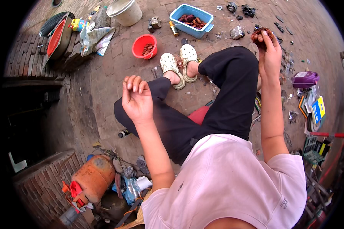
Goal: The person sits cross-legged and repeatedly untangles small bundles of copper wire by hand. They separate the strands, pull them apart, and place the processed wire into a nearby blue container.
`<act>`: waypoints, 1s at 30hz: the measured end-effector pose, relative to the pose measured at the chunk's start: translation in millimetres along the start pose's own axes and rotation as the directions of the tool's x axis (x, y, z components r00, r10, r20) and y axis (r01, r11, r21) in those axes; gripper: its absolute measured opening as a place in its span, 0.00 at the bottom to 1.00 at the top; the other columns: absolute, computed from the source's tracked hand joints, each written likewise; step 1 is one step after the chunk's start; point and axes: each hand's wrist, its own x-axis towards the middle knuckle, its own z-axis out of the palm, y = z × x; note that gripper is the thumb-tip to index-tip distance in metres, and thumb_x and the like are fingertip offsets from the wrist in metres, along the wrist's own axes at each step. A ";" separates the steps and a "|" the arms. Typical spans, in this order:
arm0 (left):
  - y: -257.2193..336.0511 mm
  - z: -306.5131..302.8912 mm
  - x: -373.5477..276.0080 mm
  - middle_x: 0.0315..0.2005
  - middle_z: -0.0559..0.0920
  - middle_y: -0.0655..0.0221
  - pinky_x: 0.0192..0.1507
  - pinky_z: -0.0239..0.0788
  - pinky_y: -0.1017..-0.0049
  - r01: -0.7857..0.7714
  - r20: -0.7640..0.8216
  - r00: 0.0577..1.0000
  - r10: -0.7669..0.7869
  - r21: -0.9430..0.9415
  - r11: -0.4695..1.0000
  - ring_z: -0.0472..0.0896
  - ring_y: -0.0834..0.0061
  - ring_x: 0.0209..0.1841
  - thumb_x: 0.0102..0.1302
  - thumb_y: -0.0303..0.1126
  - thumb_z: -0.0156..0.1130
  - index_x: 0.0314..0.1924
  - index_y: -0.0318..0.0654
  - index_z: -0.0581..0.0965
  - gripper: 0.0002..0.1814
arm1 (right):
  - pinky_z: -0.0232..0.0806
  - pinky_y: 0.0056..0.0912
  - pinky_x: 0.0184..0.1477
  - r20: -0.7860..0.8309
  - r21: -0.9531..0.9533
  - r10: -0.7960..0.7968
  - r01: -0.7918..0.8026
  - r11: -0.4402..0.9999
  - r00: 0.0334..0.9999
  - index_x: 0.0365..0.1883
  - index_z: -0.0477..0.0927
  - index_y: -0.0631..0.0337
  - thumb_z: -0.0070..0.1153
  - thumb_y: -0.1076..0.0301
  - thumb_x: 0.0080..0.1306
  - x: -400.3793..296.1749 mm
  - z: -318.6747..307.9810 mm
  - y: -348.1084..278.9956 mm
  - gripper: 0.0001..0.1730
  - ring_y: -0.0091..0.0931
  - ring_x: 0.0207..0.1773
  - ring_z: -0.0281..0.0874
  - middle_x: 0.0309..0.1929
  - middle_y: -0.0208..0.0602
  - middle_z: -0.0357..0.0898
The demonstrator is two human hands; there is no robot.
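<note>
My right hand (269, 48) is raised beyond my right knee, its fingers closed on a bundle of copper-coloured wire (262, 32). Over my left knee, my left hand (137, 97) is lifted palm up with curled fingers and nothing visible in it. Past my feet stands a light blue plastic basin (175, 13) with reddish-brown, coppery pieces (192, 21) inside. A red bucket (135, 47) with smaller coppery pieces (148, 49) is to its left. Some thin copper-coloured wire (180, 63) lies between my pale clogs (169, 63).
Metal parts (237, 33) litter the brick ground at the upper right, with a purple jug (305, 79) below. A whitish bucket (126, 14) stands at the top. A rusty orange gas cylinder (94, 177) lies lower left. Behind my left knee is a small dark bottle (123, 133).
</note>
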 end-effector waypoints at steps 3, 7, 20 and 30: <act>20.8 3.6 1.7 0.25 0.63 0.72 0.29 0.53 0.79 -0.093 0.034 0.996 0.088 0.181 0.979 0.60 0.80 0.26 0.69 0.24 0.45 0.42 0.32 0.66 0.04 | 0.70 0.28 0.46 -0.025 0.021 -0.013 0.014 1.000 1.000 0.35 0.74 0.65 0.52 0.72 0.66 5.5 -5.2 0.3 0.05 0.23 0.35 0.75 0.28 0.31 0.75; 58.0 3.0 -1.1 0.25 0.64 0.74 0.23 0.50 0.81 -0.241 -0.005 0.962 0.272 0.446 0.862 0.58 0.82 0.24 0.65 0.22 0.49 0.51 0.33 0.68 0.14 | 0.70 0.29 0.46 -0.065 0.059 -0.047 0.050 0.997 0.997 0.36 0.73 0.65 0.52 0.73 0.66 12.4 -13.0 -2.2 0.04 0.24 0.34 0.76 0.29 0.32 0.76; 266.1 -21.7 28.4 0.14 0.56 0.79 0.14 0.43 0.82 0.010 -0.375 0.779 0.502 0.808 0.589 0.50 0.85 0.14 0.75 0.43 0.38 0.43 0.32 0.74 0.22 | 0.73 0.31 0.40 -0.285 -0.168 -0.159 0.114 0.979 0.945 0.33 0.75 0.67 0.51 0.74 0.66 147.4 -113.0 -3.0 0.05 0.29 0.32 0.78 0.28 0.39 0.78; 395.1 1.3 64.6 0.19 0.64 0.77 0.25 0.61 0.83 0.144 -0.325 0.747 0.580 0.931 0.337 0.61 0.84 0.19 0.71 0.33 0.47 0.52 0.34 0.73 0.15 | 0.71 0.27 0.41 -0.105 -0.348 0.117 -0.147 0.926 0.988 0.36 0.75 0.67 0.54 0.70 0.64 209.3 -71.3 24.0 0.08 0.27 0.33 0.79 0.30 0.36 0.80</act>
